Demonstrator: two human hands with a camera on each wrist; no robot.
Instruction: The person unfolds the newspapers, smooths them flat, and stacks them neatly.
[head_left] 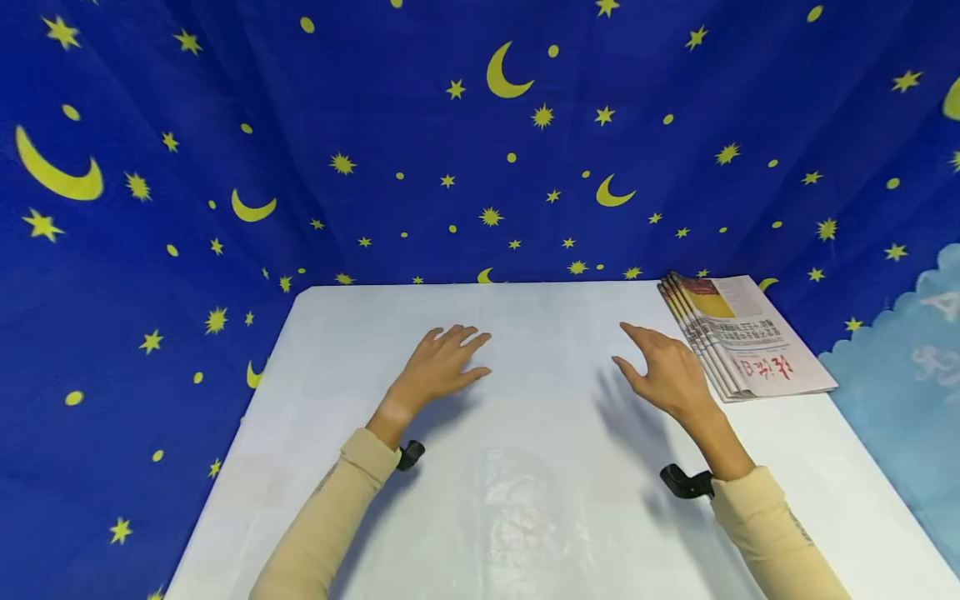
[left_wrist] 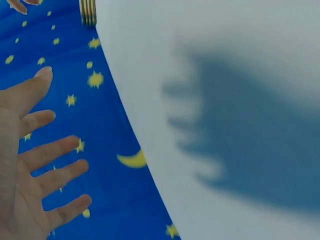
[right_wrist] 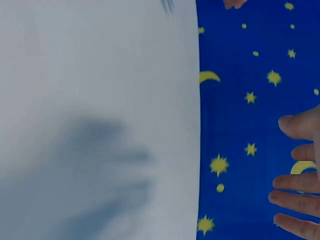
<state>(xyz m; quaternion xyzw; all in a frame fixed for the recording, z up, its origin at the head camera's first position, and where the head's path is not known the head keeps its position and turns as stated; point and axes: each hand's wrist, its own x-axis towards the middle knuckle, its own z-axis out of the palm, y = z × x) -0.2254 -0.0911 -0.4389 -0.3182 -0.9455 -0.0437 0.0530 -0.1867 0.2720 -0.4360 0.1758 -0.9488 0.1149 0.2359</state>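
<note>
My left hand is held over the white table, fingers spread and holding nothing. In the left wrist view its fingers are extended, and its shadow falls on the tabletop. On the other side, my right hand hovers with thumb and fingers pointing inward, its palm bare. The right wrist view shows these straight fingers at the right edge. Nearest to the right hand is a stack of folded newspapers, fanned in several layers at the table's back right.
A blue cloth with yellow moons and stars hangs behind the table and along its left side. At the right is a light blue cloud-patterned cloth. Each wrist carries a black camera mount. Clear glossy film covers the table's front.
</note>
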